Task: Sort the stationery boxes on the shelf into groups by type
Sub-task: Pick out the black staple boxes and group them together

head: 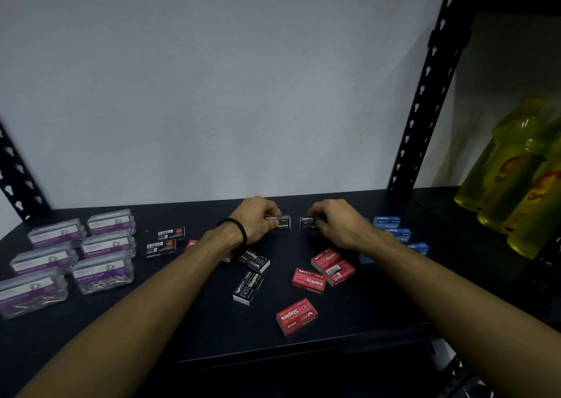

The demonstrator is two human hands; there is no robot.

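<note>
Two bare forearms come in from the lower corners of the frame, neither covered by a sleeve. The left hand (253, 218) has a thin black band (235, 226) round its wrist (a plain loop, like a hair tie), lying slightly slanted across the wrist. The right hand (337, 224) wears nothing: no ring, watch or band shows. Nails are too small to make out.

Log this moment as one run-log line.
phase: sorting staples | left hand: on black staples box | right hand: on second black box | paper clip boxes: grouped left | red boxes: scattered
</note>
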